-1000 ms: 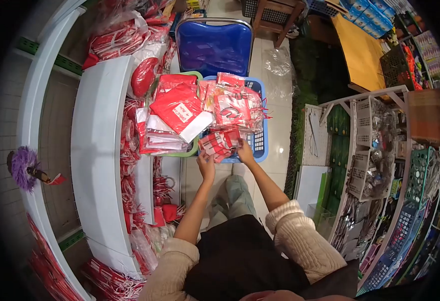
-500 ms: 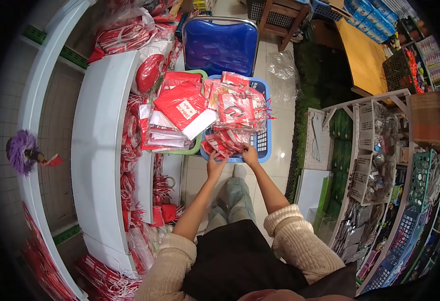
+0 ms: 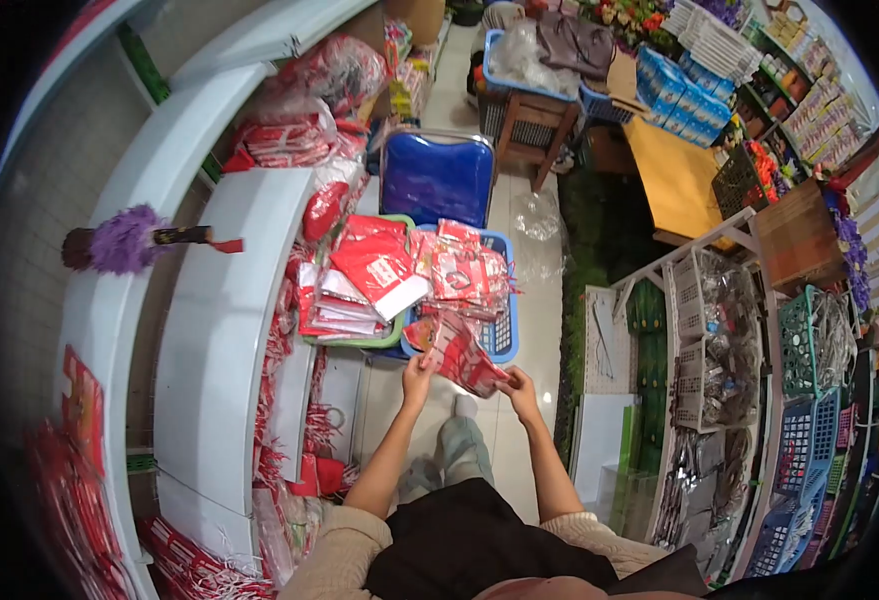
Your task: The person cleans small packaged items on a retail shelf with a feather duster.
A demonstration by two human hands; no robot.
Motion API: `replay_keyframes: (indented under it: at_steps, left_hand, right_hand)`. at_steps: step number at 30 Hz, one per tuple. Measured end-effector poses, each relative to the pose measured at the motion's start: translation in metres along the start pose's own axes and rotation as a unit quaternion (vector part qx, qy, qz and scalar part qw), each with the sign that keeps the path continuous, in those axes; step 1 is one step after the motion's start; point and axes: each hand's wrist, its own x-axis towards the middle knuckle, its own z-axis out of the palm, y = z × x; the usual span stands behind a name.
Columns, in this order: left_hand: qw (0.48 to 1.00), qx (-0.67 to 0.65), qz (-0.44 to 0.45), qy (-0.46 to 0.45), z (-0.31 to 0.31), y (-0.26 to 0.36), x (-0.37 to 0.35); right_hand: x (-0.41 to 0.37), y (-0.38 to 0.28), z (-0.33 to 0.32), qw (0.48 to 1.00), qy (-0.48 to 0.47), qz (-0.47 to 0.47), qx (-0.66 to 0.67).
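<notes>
A red-and-white packet in clear plastic is stretched between my two hands, over the near edge of the blue basket. My left hand pinches its left end and my right hand its lower right corner. More red packets are heaped in the blue basket. In the green basket beside it lies a pile topped by a red-and-white folded cloth item; its printed label is too small to read.
A blue chair stands behind the baskets. White shelves with red goods run along the left, where a purple duster lies. On the right stand racks with white baskets and a yellow table. Clear plastic lies on the floor.
The packet has been lifted from the basket's near side and spread between both hands, nearer my body. My hands have moved apart. The head view has tilted up, showing more of the background.
</notes>
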Motion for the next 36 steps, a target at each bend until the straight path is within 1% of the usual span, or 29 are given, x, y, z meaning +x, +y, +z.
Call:
replay_keyframes:
  at_steps: [2,5,6,9,10,13,14,17,18,21,22,25,26,27,28,29,30,32,36]
  left_hand:
    - [0.995,-0.094,0.006,-0.043,-0.017,0.018,-0.007]
    - [0.986,-0.166,-0.01,-0.013,-0.041,0.071,-0.032]
    - [0.979,-0.201,-0.008,-0.024,-0.051,0.095,-0.043]
    - [0.979,-0.205,-0.01,-0.012,-0.081,0.133,-0.06]
    - [0.982,-0.191,0.001,-0.013,-0.092,0.144,-0.064]
    - [0.979,-0.178,0.097,-0.024,-0.118,0.19,-0.085]
    - [0.978,-0.179,0.109,-0.025,-0.126,0.208,-0.094]
    - [0.97,-0.196,0.141,-0.034,-0.153,0.231,-0.112]
    - [0.965,-0.177,0.181,-0.072,-0.167,0.234,-0.117]
    - [0.937,-0.318,0.139,-0.037,-0.182,0.246,-0.138]
    - [0.93,-0.33,0.124,-0.103,-0.201,0.222,-0.133]
    - [0.847,-0.47,0.094,-0.229,-0.207,0.28,-0.18]
    - [0.809,-0.496,0.104,-0.297,-0.213,0.277,-0.182]
    - [0.864,-0.423,0.096,-0.254,-0.218,0.27,-0.184]
    - [0.911,-0.347,0.085,-0.208,-0.222,0.261,-0.186]
    - [0.948,-0.269,0.071,-0.157,-0.224,0.257,-0.189]
    - [0.965,-0.231,0.054,-0.114,-0.223,0.254,-0.192]
    - [0.974,-0.217,0.036,-0.044,-0.215,0.251,-0.197]
    - [0.969,-0.24,0.041,0.04,-0.205,0.259,-0.19]
  right_hand:
    - [-0.015,-0.029,0.0,1.0,-0.003,-0.007,0.008]
    - [-0.022,-0.051,0.005,0.998,0.024,-0.05,0.04]
    - [-0.025,-0.063,0.01,0.996,0.021,-0.064,0.056]
    - [-0.028,-0.098,0.026,0.992,-0.016,-0.105,0.069]
    - [-0.029,-0.108,0.033,0.99,-0.014,-0.117,0.073]
    - [-0.04,-0.148,0.057,0.98,-0.019,-0.185,0.074]
    - [-0.042,-0.159,0.068,0.973,-0.014,-0.212,0.087]
    - [-0.056,-0.193,0.094,0.97,-0.016,-0.209,0.123]
    - [-0.058,-0.202,0.104,0.966,-0.028,-0.221,0.132]
    - [-0.059,-0.23,0.135,0.955,-0.064,-0.274,0.091]
    - [-0.068,-0.245,0.145,0.954,-0.091,-0.278,0.064]
    - [-0.077,-0.269,0.185,0.934,-0.147,-0.325,0.031]
    - [-0.075,-0.273,0.197,0.921,-0.18,-0.344,0.019]
    - [-0.082,-0.283,0.212,0.902,-0.206,-0.379,-0.007]
    - [-0.091,-0.293,0.225,0.893,-0.231,-0.384,-0.027]
    - [-0.102,-0.302,0.239,0.884,-0.255,-0.388,-0.047]
    - [-0.104,-0.306,0.252,0.871,-0.286,-0.394,-0.067]
    - [-0.11,-0.305,0.286,0.837,-0.291,-0.457,-0.083]
    - [-0.115,-0.307,0.329,0.771,-0.264,-0.551,-0.178]
